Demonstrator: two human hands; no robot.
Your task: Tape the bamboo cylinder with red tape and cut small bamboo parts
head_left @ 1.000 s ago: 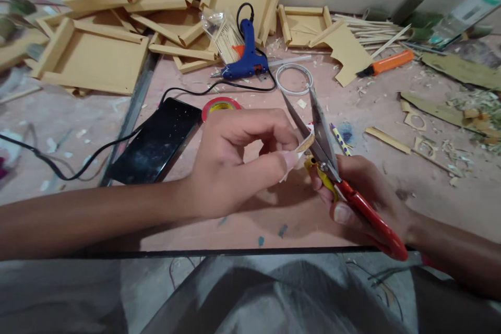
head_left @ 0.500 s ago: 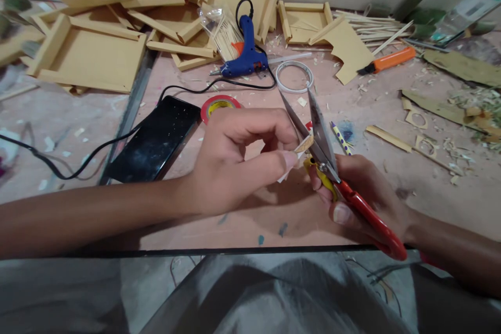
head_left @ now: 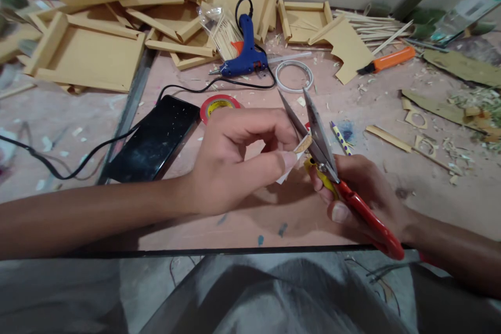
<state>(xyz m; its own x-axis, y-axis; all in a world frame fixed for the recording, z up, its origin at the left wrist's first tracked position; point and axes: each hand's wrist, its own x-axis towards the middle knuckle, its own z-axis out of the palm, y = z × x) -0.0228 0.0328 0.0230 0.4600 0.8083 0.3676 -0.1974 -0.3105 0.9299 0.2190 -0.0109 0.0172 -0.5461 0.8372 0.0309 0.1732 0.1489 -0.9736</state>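
Observation:
Between the thumb and fingers of my left hand is pinched a small piece of paper, white with a brownish printed patch. My right hand grips scissors with red and yellow handles. Their blades are parted and point away from me, close to the paper's right edge; whether they touch it I cannot tell. The hidden fingers of my right hand lie behind the handles. Just behind my left hand sits a roll of red tape, partly covered by it.
A black phone lies left, crossed by the cord of a blue glue gun. Behind are cardboard trays, a white tape roll, and a bag of sticks. An orange cutter and a crayon lie right.
The scissor blades have drawn slightly closer together and shifted a little left. My left hand holds the paper in nearly the same place.

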